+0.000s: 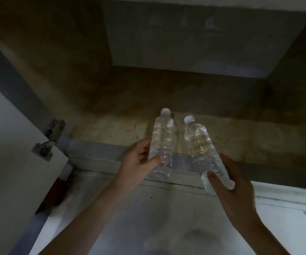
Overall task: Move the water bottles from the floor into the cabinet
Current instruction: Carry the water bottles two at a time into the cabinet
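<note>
Dim cabinet interior (167, 92) stands open, its floor bare and stained, hinged door (10, 144) swung left. Left hand (139, 161) clamps one water bottle (162, 142); right hand (235, 183) clamps another (201, 146). Both bottles hover over the threshold, caps inward. Neither is set down; placement remains.

1 head-worn wide view, looking forward and down, close above the fingers (156, 159); cabinet (167, 85) interior just beyond them
</note>
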Demonstrator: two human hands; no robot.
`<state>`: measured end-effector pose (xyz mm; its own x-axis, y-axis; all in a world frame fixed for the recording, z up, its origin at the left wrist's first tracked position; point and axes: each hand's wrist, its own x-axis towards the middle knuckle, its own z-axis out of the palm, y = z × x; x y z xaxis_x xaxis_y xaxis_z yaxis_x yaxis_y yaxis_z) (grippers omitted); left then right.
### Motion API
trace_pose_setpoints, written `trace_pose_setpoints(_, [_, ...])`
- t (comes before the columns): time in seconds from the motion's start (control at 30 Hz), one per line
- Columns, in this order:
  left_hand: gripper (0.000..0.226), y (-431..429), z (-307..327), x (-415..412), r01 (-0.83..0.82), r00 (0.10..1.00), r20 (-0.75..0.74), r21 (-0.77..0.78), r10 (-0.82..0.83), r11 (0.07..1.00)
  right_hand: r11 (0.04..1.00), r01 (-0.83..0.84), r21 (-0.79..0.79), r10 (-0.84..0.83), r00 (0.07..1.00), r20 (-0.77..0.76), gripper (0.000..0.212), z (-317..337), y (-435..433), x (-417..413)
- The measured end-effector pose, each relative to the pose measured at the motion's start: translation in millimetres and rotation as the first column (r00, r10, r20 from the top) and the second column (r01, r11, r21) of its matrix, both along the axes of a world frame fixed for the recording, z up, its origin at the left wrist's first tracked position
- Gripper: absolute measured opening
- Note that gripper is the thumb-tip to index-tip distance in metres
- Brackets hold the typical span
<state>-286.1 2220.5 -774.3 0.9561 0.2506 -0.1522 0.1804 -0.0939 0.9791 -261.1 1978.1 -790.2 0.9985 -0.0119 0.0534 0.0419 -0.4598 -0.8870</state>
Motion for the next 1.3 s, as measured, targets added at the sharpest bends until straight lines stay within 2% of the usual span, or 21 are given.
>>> trace_pose_setpoints(0.03, [0.046, 0.5, -2.4, -5.5, 0.013, 1.000, 0.012, -0.015, -0.012, 1.000, 0.998, -0.066, 0.018, 0.066, 0.998, 0.018, 0.058, 0.5, -6.3, -11.5])
trace_pose_setpoints(0.1, [0.054, 0.0, -7.1, -13.0, 0.025, 0.999, 0.041, -0.013, -0.025, 1.000, 0.999, -0.017, 0.046, 0.010, 0.988, 0.156, 0.051, -7.5, -0.1, -10.2])
trace_pose_setpoints(0.17, [0.055, -1.4, -7.8, -13.9, 0.016, 0.998, 0.065, -0.036, -0.014, 0.999, 0.997, -0.015, 0.072, 0.008, 0.995, 0.096, 0.049, -4.2, 11.9, -5.7])
trace_pose_setpoints(0.27, [0.052, -3.1, -4.9, -8.0, 0.015, 0.996, 0.093, -0.029, -0.012, 0.999, 0.996, -0.049, 0.070, 0.041, 0.994, 0.104, 0.043, -2.8, 21.2, 0.2])
trace_pose_setpoints(0.37, [0.053, -4.1, -3.1, 0.2, 0.030, 0.992, 0.126, 0.012, -0.032, 0.999, 0.991, -0.078, -0.112, 0.091, 0.989, 0.115, 0.050, -0.5, 29.6, 13.3])
trace_pose_setpoints(0.43, [0.051, -2.5, -4.6, 2.3, 0.029, 0.989, 0.142, 0.103, -0.044, 0.994, 0.969, -0.106, -0.222, 0.129, 0.988, 0.089, 0.061, 2.9, 29.3, 18.4])
trace_pose_setpoints(0.5, [0.057, 2.2, -4.8, -0.2, 0.039, 0.988, 0.135, 0.285, -0.080, 0.958, 0.935, -0.186, -0.301, 0.217, 0.973, 0.072, 0.061, 4.8, 18.3, 19.5])
trace_pose_setpoints(0.53, [0.062, 4.9, -4.3, -3.5, 0.059, 0.985, 0.134, 0.353, -0.113, 0.934, 0.924, -0.244, -0.295, 0.269, 0.962, 0.046, 0.060, 6.9, 11.8, 19.9])
trace_pose_setpoints(0.6, [0.076, 10.3, -4.0, -11.1, 0.095, 0.976, 0.132, 0.463, -0.175, 0.881, 0.929, -0.323, -0.182, 0.326, 0.945, -0.017, 0.058, 11.0, 1.2, 19.8])
trace_pose_setpoints(0.67, [0.082, 12.9, -4.2, -14.8, 0.104, 0.975, 0.115, 0.514, -0.189, 0.851, 0.943, -0.302, -0.138, 0.306, 0.952, 0.003, 0.056, 10.8, -0.5, 22.3])
trace_pose_setpoints(0.73, [0.080, 12.5, -4.4, -12.0, 0.105, 0.977, 0.106, 0.510, -0.184, 0.854, 0.944, -0.283, -0.170, 0.294, 0.955, 0.042, 0.066, 7.4, 8.5, 23.8])
trace_pose_setpoints(0.8, [0.079, 11.4, -4.2, -4.8, 0.119, 0.976, 0.094, 0.523, -0.196, 0.844, 0.942, -0.281, -0.182, 0.301, 0.949, 0.093, 0.066, 5.9, 21.2, 24.7])
trace_pose_setpoints(0.9, [0.078, 12.7, -5.3, 9.7, 0.147, 0.969, 0.090, 0.532, -0.228, 0.834, 0.955, -0.274, -0.116, 0.288, 0.949, 0.128, 0.061, 5.3, 39.0, 31.0])
trace_pose_setpoints(1.0, [0.078, 19.9, -5.6, 26.2, 0.148, 0.967, 0.089, 0.566, -0.239, 0.811, 0.965, -0.252, -0.072, 0.261, 0.953, 0.155, 0.071, 0.6, 49.4, 44.7])
trace_pose_setpoints(1.17, [0.082, 29.8, -5.7, 45.7, 0.153, 0.970, 0.088, 0.502, -0.227, 0.851, 0.971, -0.226, -0.083, 0.235, 0.963, 0.135, 0.083, -11.8, 59.0, 68.0])
trace_pose_setpoints(1.3, [0.079, 31.3, -7.0, 51.5, 0.157, 0.969, 0.103, 0.445, -0.225, 0.882, 0.972, -0.212, -0.100, 0.226, 0.961, 0.160, 0.082, -12.7, 64.6, 73.3])
